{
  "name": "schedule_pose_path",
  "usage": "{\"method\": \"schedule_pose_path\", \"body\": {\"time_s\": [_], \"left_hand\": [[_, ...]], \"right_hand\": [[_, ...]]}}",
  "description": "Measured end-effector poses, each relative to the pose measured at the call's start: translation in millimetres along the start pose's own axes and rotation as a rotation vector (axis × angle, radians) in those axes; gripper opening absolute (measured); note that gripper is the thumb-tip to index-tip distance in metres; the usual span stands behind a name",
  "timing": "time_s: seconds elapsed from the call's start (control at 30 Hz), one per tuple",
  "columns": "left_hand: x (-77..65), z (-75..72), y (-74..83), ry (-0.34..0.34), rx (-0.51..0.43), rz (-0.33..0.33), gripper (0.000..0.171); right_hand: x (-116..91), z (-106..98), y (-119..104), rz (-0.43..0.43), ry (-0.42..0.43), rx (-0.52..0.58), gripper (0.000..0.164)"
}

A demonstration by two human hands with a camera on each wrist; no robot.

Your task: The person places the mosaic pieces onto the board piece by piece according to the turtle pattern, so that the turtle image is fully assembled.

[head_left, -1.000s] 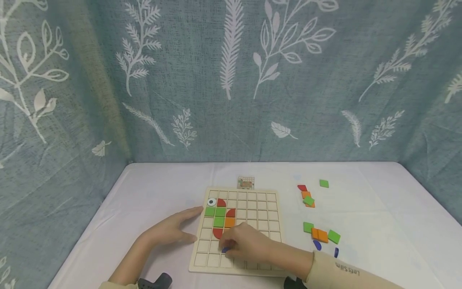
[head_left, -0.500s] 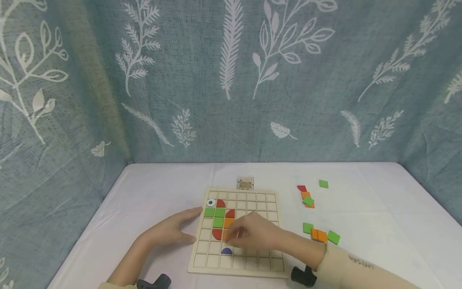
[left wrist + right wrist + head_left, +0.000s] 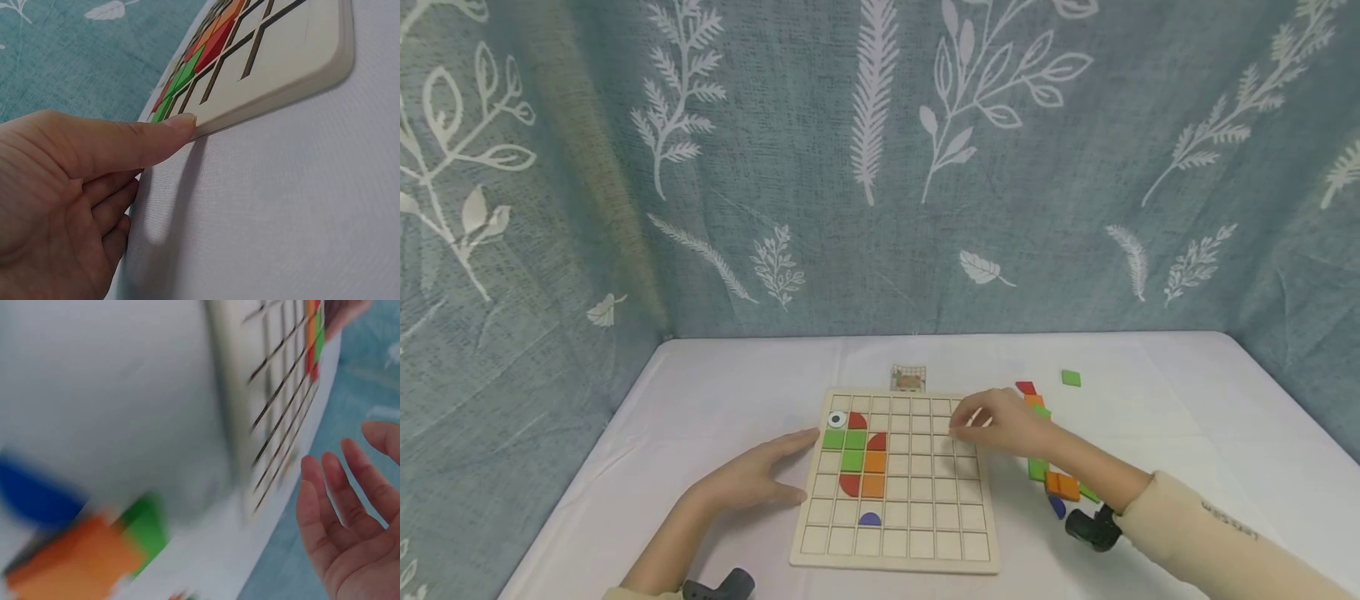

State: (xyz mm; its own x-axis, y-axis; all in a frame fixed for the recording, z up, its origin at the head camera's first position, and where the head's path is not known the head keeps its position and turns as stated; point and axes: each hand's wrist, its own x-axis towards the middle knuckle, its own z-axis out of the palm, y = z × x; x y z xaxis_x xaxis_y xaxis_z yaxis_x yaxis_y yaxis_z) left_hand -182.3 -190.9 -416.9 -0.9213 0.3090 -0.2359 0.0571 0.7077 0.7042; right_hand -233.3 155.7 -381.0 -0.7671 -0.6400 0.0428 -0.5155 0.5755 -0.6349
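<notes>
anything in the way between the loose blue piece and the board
Nothing visible: in the head view only white cloth lies between the blue piece and the board. The orange tiles sit just beyond the piece, off that path, and the right hand is over the board's far right side.

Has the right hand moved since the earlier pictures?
Yes: in the head view, the right hand has moved rightward and up, to the upper right edge of the board.
</notes>
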Motion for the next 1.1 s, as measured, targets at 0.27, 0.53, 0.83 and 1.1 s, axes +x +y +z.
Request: {"method": "schedule_pose_path", "body": {"time_s": [0.27,0.53,0.83,1.1], "left_hand": [[-0.5,-0.4,-2.8,-0.001,-0.001,0.008,0.082],[1.2,-1.2,-5.2,0.000,-0.006,0.019,0.082],[1.5,-0.1,-5.6,0.003,-0.007,0.013,0.082],[-0.5,0.7,-1.6,0.001,-0.018,0.001,0.083]], "right_hand": [[-16,-38,38,0.149,-0.033,-0.005,0.015],[-23,-67,51,0.434,-0.135,-0.024,0.022],[-17,-67,62,0.517,-0.118,-0.123,0.022],[-10,-58,54,0.538,-0.107,-0.239,0.033]]}}
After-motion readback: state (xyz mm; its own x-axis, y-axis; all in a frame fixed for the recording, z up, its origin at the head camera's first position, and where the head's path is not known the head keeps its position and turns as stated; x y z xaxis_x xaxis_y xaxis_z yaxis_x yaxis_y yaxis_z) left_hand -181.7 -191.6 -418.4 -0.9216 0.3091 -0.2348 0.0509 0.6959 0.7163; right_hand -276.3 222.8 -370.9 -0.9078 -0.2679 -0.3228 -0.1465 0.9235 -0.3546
